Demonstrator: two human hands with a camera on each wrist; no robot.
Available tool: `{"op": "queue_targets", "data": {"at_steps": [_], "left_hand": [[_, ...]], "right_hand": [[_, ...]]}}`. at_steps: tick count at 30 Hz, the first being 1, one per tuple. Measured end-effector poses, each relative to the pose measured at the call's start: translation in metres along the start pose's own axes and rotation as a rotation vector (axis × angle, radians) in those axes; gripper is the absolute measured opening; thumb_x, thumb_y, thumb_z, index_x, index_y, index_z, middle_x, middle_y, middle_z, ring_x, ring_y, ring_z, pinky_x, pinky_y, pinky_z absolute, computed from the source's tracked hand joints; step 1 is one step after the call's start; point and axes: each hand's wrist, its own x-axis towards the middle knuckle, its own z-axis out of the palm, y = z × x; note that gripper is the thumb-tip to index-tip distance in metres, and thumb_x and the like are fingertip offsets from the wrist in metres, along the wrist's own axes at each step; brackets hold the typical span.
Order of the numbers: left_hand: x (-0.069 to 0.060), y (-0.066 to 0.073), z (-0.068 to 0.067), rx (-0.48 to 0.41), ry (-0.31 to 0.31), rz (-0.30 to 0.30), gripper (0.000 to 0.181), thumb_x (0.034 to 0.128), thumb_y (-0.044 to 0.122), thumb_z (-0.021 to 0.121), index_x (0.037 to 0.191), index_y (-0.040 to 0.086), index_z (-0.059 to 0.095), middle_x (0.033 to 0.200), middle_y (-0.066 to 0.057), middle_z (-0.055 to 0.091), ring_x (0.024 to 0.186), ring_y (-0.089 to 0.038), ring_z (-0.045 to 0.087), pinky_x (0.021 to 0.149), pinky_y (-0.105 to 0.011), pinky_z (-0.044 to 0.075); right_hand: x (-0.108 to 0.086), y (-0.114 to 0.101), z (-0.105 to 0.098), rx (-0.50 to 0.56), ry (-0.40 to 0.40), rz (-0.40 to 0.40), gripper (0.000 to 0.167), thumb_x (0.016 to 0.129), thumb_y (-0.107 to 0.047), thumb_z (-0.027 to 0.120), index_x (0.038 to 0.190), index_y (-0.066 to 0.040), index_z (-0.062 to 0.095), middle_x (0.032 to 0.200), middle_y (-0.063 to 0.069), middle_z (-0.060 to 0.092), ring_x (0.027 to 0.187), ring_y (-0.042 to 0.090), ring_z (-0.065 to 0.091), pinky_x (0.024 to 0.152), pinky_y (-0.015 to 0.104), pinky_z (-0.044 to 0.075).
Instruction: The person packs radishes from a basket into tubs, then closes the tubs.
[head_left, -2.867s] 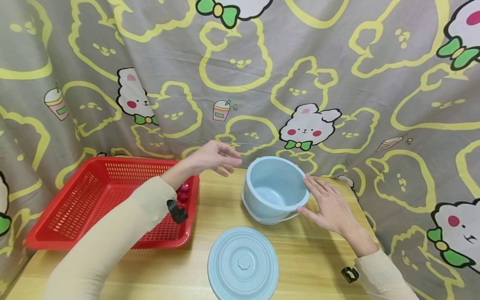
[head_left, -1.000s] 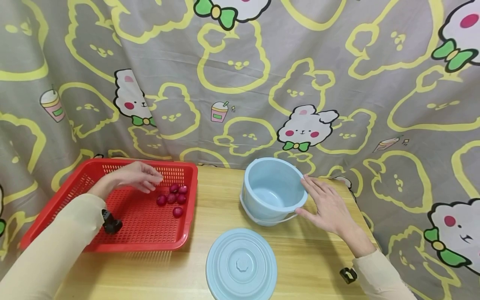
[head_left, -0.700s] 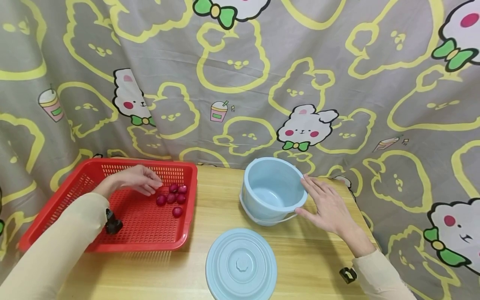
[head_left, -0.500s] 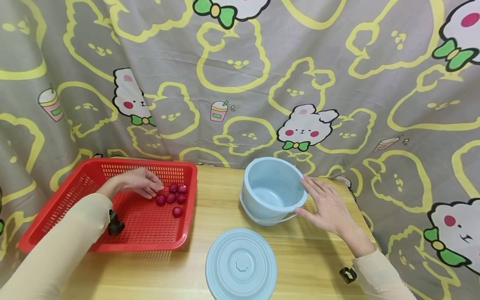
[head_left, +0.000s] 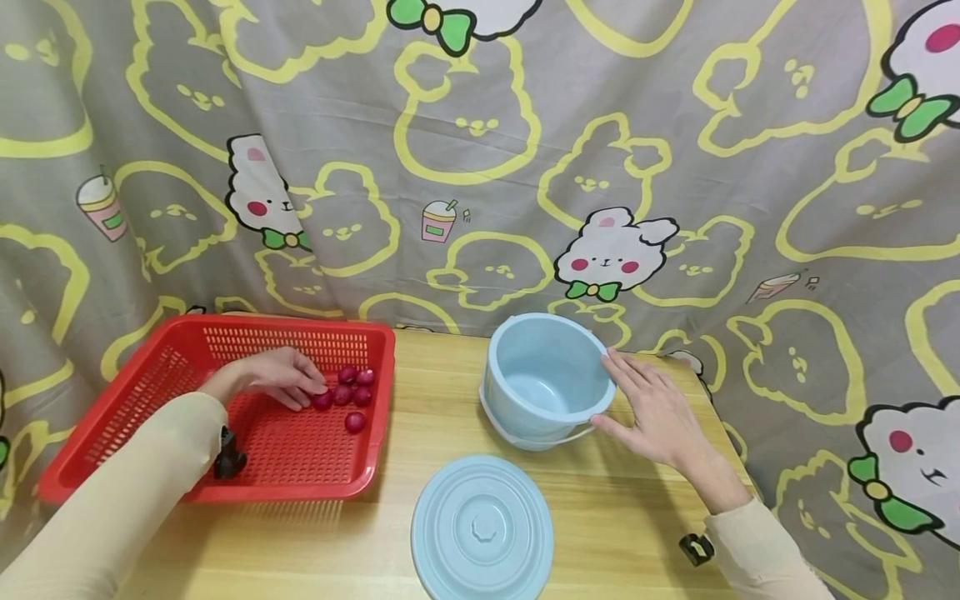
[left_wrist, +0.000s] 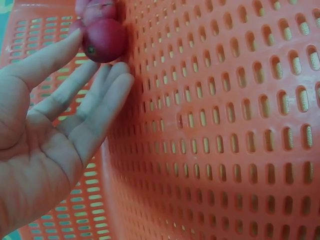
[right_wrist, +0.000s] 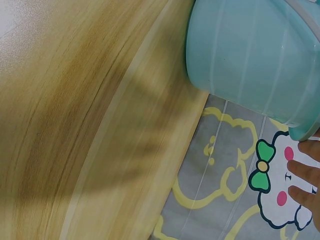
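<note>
In the head view my left hand (head_left: 287, 379) reaches into the red basket (head_left: 300, 493), its fingertips at the leftmost of several small, round, purplish-red fruit-like pieces (head_left: 355, 422). The left wrist view shows the thumb beside one such round piece (left_wrist: 106, 41) and the other fingers extended below it; whether they touch is hard to tell. That piece is smooth, with a small dark spot at one end. My right hand (head_left: 654, 408) rests with straight fingers on the right rim of the light blue bucket (head_left: 525, 414), which holds nothing.
A round light blue lid (head_left: 483, 529) lies on the wooden table (head_left: 442, 400) in front of the bucket. The bucket's thin handle (head_left: 573, 437) hangs down at its front. A patterned grey curtain (head_left: 480, 208) stands right behind the table.
My left hand has moved from beside the bucket leftward into the basket, then lowered to the round pieces. The right hand stays on the bucket rim.
</note>
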Motion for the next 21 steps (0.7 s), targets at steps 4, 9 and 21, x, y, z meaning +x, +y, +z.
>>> {"op": "queue_targets", "data": {"at_steps": [4, 9, 21], "left_hand": [[0.0018, -0.0010, 0.0017, -0.017, -0.001, 0.004, 0.038, 0.0985, 0.020, 0.075, 0.124, -0.007, 0.067, 0.096, -0.003, 0.078, 0.082, -0.016, 0.075, 0.079, -0.036, 0.069], [0.0024, -0.0011, 0.0042, -0.037, -0.012, 0.015, 0.037, 0.0979, 0.019, 0.076, 0.123, -0.008, 0.068, 0.099, -0.003, 0.080, 0.082, -0.016, 0.075, 0.079, -0.036, 0.069], [0.0016, -0.0003, 0.0054, -0.065, -0.043, 0.035, 0.028, 0.0992, 0.013, 0.071, 0.117, -0.009, 0.072, 0.103, -0.008, 0.082, 0.079, -0.014, 0.075, 0.080, -0.034, 0.068]], "right_hand": [[-0.0002, 0.0006, 0.0001, -0.004, 0.001, -0.002, 0.095, 0.086, -0.066, 0.073, 0.158, -0.009, 0.048, 0.162, 0.017, 0.051, 0.144, 0.042, 0.052, 0.115, 0.063, 0.044], [0.0001, 0.0007, -0.0002, -0.001, -0.005, 0.002, 0.095, 0.086, -0.065, 0.073, 0.159, -0.009, 0.047, 0.163, 0.017, 0.050, 0.146, 0.041, 0.051, 0.117, 0.063, 0.043], [-0.0010, 0.0012, 0.0015, 0.004, 0.004, -0.001, 0.096, 0.086, -0.067, 0.073, 0.159, -0.010, 0.047, 0.163, 0.016, 0.050, 0.145, 0.040, 0.051, 0.116, 0.062, 0.043]]}}
